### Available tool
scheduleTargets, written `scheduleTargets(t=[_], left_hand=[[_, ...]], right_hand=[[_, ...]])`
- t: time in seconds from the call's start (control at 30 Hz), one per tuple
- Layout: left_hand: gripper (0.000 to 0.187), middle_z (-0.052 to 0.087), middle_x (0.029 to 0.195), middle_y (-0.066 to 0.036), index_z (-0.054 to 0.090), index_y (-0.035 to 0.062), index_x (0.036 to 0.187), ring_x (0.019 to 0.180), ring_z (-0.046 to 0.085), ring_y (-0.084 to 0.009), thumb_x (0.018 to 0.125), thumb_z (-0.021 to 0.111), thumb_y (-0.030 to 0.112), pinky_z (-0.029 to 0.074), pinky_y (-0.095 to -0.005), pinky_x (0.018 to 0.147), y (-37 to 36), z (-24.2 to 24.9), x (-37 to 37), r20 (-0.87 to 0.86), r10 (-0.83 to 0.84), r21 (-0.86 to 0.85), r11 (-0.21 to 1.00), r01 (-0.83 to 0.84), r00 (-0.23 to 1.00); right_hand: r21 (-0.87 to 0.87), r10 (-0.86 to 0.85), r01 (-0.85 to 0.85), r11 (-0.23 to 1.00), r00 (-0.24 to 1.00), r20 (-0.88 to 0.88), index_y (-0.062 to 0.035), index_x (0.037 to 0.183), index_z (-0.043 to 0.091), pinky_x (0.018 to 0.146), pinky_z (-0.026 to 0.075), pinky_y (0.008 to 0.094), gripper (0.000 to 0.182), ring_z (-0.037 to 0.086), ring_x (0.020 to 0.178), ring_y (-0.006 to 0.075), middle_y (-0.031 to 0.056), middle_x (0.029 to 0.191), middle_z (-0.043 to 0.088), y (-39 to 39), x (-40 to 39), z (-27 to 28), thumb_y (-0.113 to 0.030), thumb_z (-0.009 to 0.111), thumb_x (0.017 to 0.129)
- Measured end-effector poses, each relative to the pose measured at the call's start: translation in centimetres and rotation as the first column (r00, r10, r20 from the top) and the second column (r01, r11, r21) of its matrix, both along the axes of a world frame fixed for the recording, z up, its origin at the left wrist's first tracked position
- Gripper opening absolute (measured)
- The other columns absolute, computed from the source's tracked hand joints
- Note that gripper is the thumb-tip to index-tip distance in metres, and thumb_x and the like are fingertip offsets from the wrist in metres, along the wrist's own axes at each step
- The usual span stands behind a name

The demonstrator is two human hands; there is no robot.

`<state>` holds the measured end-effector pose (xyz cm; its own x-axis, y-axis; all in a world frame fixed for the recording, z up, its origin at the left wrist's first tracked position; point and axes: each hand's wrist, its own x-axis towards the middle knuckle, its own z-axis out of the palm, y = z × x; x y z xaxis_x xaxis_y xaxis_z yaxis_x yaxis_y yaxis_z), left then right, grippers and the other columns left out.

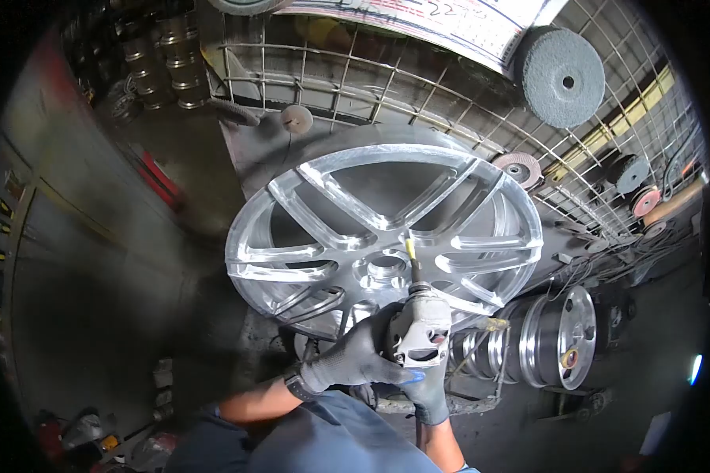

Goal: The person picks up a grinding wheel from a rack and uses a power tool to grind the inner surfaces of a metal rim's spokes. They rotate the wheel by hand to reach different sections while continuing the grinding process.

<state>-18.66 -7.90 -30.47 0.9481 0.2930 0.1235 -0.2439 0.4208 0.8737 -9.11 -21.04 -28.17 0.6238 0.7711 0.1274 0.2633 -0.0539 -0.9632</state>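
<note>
A large multi-spoke alloy wheel lies face up before me, bright metal with a round centre bore. Over its lower middle, I hold a die grinder with a pale body. Its narrow shaft points away from me, and the yellow tip overlaps a spoke's base beside the hub. My left hand, in a grey glove, wraps the grinder's left side. My right hand, also gloved, grips the rear end from below, its fingers partly hidden by the tool.
Behind the wheel rises a wire mesh rack bearing a marked paper sheet, a thick grey abrasive wheel and a flap disc. More rims are stacked at the right. Others stand at the far left. Cables run along the right side.
</note>
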Motion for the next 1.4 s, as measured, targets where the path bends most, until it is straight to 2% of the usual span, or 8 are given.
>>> scheduleTargets(t=[0.17, 0.2, 0.4, 0.43, 0.77, 0.93, 1.17, 1.4], left_hand=[[0.096, 0.055, 0.13, -0.017, 0.041, -0.0031, 0.14, 0.124, 0.054, -0.0233, 0.067, 0.091, 0.033, 0.043, -0.0373, 0.105, 0.5, 3.3, -0.4, -0.047, 0.12, 0.231, 0.967, -0.106, 0.992], [0.093, 0.056, 0.129, -0.017, 0.042, -0.0025, 0.139, 0.122, 0.055, -0.0234, 0.067, 0.09, 0.033, 0.044, -0.0373, 0.104, 0.4, 2.9, -0.4, -0.045, 0.144, 0.273, 0.954, -0.127, 0.988], [0.094, 0.055, 0.13, -0.017, 0.04, -0.004, 0.14, 0.124, 0.054, -0.0236, 0.069, 0.09, 0.034, 0.044, -0.0371, 0.105, -0.6, 1.5, 0.9, -0.02, 0.038, 0.158, 0.987, -0.034, 0.999], [0.094, 0.055, 0.13, -0.017, 0.04, -0.004, 0.14, 0.124, 0.054, -0.0236, 0.069, 0.09, 0.034, 0.044, -0.0371, 0.105, -0.8, 1.6, 1.2, -0.014, 0.039, 0.15, 0.988, -0.037, 0.999], [0.092, 0.054, 0.126, -0.015, 0.041, -0.0019, 0.139, 0.119, 0.054, -0.0233, 0.069, 0.091, 0.03, 0.044, -0.0381, 0.104, 0.0, 6.0, 3.2, 0.277, 0.03, 0.286, 0.952, -0.112, 0.96], [0.084, 0.054, 0.118, -0.018, 0.045, -0.0019, 0.137, 0.111, 0.057, -0.0315, 0.068, 0.086, 0.024, 0.047, -0.0397, 0.099, 0.0, 8.2, 4.2, 0.362, 0.054, 0.155, 0.981, -0.118, 0.931], [0.093, 0.053, 0.124, -0.013, 0.038, -0.0005, 0.14, 0.118, 0.053, -0.0205, 0.07, 0.091, 0.033, 0.043, -0.0369, 0.103, 0.1, 5.8, 3.7, 0.325, -0.001, 0.287, 0.953, -0.097, 0.946], [0.099, 0.054, 0.131, -0.013, 0.036, -0.0006, 0.144, 0.124, 0.052, -0.0201, 0.069, 0.092, 0.03, 0.042, -0.0364, 0.107, -0.7, 2.1, 2.8, 0.153, -0.042, 0.105, 0.994, 0.026, 0.987]], right_hand=[[-0.017, -0.011, 0.014, 1.0, 0.989, 0.145, 0.0, 0.128, 0.055, 0.093, 0.05, 0.0357, 0.058, 0.062, 0.108, 0.0207, 0.0123, 0.123, 0.061, -0.7, 0.6, -1.4, -0.009, 0.078, 0.076], [0.018, -0.019, 0.019, 1.0, 1.0, 0.009, -0.0001, 0.132, 0.051, 0.097, 0.048, 0.0374, 0.057, 0.059, 0.111, 0.0219, 0.0128, 0.126, 0.059, -1.2, 0.5, -1.8, -0.009, 0.074, 0.081], [-0.072, -0.131, 0.131, 0.989, 0.991, 0.01, 0.0004, 0.134, 0.049, 0.098, 0.048, 0.0368, 0.058, 0.059, 0.111, 0.0206, 0.0116, 0.124, 0.058, -2.9, 1.2, -2.6, -0.011, 0.075, 0.083], [-0.167, -0.053, 0.083, 0.983, 0.983, 0.175, 0.0006, 0.136, 0.046, 0.1, 0.047, 0.0362, 0.062, 0.059, 0.112, 0.02, 0.0121, 0.126, 0.058, -3.6, 1.8, -2.1, -0.01, 0.076, 0.083], [-0.025, -0.196, 0.226, 0.974, 0.887, 0.418, 0.0007, 0.138, 0.043, 0.101, 0.047, 0.0367, 0.065, 0.058, 0.113, 0.0208, 0.0129, 0.127, 0.057, -3.4, 4.3, 2.8, -0.008, 0.076, 0.083], [0.0, -0.216, 0.249, 0.969, 0.844, 0.491, 0.0008, 0.138, 0.043, 0.101, 0.047, 0.0368, 0.065, 0.058, 0.113, 0.0209, 0.013, 0.128, 0.057, -3.5, 5.0, 4.4, -0.008, 0.076, 0.083], [-0.003, -0.182, 0.2, 0.98, 0.9, 0.395, 0.0009, 0.138, 0.043, 0.101, 0.047, 0.037, 0.065, 0.058, 0.114, 0.0211, 0.0131, 0.128, 0.057, -3.3, 3.9, 3.3, -0.008, 0.076, 0.082], [-0.013, -0.134, 0.135, 0.991, 0.989, 0.066, 0.0012, 0.138, 0.043, 0.101, 0.047, 0.0375, 0.066, 0.058, 0.114, 0.0214, 0.0136, 0.128, 0.057, -3.1, 1.7, 0.7, -0.009, 0.076, 0.082]])
